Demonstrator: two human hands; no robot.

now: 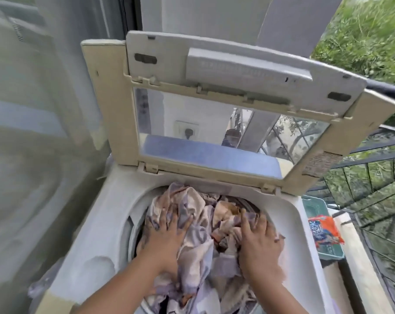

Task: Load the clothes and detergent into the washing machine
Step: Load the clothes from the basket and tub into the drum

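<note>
A top-loading washing machine [96, 241] stands in front of me with its lid [214, 123] raised upright. Its drum is piled with crumpled cloth [198, 252] in lilac, cream and brown. My left hand [167, 236] lies flat on the left side of the pile, fingers spread and pressing down. My right hand [260, 243] presses on the right side of the pile near the drum's rim, fingers straight. An orange and blue detergent packet [323, 230] lies in a green basket [316, 205] to the right of the machine.
A glass door or window runs along the left. A black metal railing [373, 177] borders the balcony on the right, with green plants beyond. A wall socket shows through the lid's window. A pale ledge runs beside the basket.
</note>
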